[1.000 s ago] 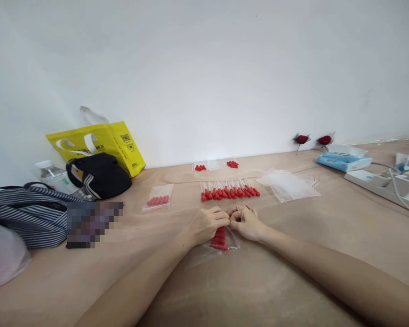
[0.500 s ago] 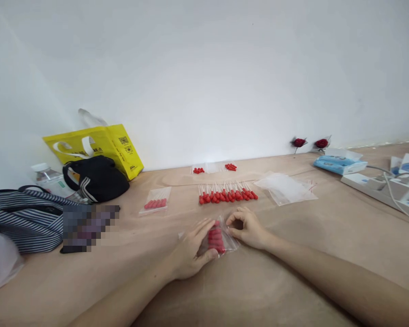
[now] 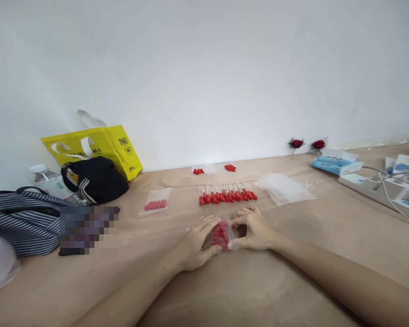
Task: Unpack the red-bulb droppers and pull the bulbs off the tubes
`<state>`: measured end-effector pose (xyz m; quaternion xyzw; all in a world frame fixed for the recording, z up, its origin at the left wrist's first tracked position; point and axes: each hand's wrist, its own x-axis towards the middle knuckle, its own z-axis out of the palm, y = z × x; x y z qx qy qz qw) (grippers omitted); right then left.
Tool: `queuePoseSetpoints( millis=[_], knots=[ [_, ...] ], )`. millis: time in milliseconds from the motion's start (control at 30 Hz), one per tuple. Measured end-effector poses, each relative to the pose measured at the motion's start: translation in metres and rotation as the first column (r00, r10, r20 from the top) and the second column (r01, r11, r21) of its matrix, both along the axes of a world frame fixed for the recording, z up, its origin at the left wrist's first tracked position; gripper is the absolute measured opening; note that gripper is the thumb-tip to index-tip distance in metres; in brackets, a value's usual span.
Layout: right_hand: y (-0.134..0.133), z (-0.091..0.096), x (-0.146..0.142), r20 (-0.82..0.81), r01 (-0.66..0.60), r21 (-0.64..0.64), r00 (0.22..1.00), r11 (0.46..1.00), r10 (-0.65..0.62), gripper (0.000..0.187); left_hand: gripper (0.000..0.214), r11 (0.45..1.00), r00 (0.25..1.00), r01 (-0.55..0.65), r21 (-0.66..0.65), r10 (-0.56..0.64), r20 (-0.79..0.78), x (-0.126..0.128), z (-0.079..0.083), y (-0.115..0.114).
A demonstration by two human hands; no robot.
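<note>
A small clear plastic bag (image 3: pixel 222 235) filled with red-tipped droppers lies flat on the tan table (image 3: pixel 259 290) between my hands. My left hand (image 3: pixel 196 245) rests on its left side, fingers stretched and pressing it down. My right hand (image 3: pixel 254 229) pinches the bag's right end with thumb and curled fingers. Just beyond, a row of loose red-tipped droppers (image 3: pixel 226 194) lies side by side. A second filled bag (image 3: pixel 156 202) sits to the left of that row.
A stack of clear empty bags (image 3: pixel 284 188) lies right of the row. Small red caps (image 3: pixel 230 167) sit near the wall. Striped bag (image 3: pixel 23 218), black pouch (image 3: pixel 94 179) and yellow bag (image 3: pixel 95 144) stand at left; blue packs (image 3: pixel 337 162) and a power strip (image 3: pixel 385 190) at right.
My hands parted from a joint pinch above the bag. The left hand now lies flat on the bag; the right hand holds its right end. The bag turned sideways.
</note>
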<state>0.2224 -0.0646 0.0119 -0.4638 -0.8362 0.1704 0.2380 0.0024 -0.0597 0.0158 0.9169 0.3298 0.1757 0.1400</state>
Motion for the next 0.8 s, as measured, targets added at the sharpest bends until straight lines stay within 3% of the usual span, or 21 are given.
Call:
queuePoseSetpoints(
  millis=[200, 367, 500, 667, 800],
  knots=[
    [0.005, -0.003, 0.004, -0.005, 0.002, 0.019, 1.0, 1.0, -0.002, 0.049, 0.057, 0.999, 0.998, -0.022, -0.026, 0.02, -0.067, -0.011, 0.007, 0.001],
    [0.005, -0.009, 0.003, -0.263, -0.158, -0.009, 0.953, 0.987, 0.15, 0.024, 0.055, 0.995, 0.995, -0.039, -0.096, 0.03, -0.099, -0.014, 0.007, 0.002],
    [0.003, -0.012, 0.001, -0.411, -0.232, -0.019, 0.889, 0.972, 0.204, 0.034, 0.053, 0.995, 0.996, -0.034, -0.094, 0.025, -0.087, -0.012, 0.006, 0.002],
    [-0.001, -0.012, -0.004, -0.356, -0.204, 0.037, 0.912, 0.978, 0.204, 0.047, 0.052, 0.996, 0.997, -0.033, -0.078, 0.028, -0.066, -0.012, 0.004, 0.0],
    [-0.004, -0.008, -0.009, -0.303, -0.158, 0.032, 0.939, 0.987, 0.16, 0.043, 0.049, 0.996, 0.996, -0.072, -0.056, 0.07, -0.047, -0.01, 0.001, 0.0]
  ],
)
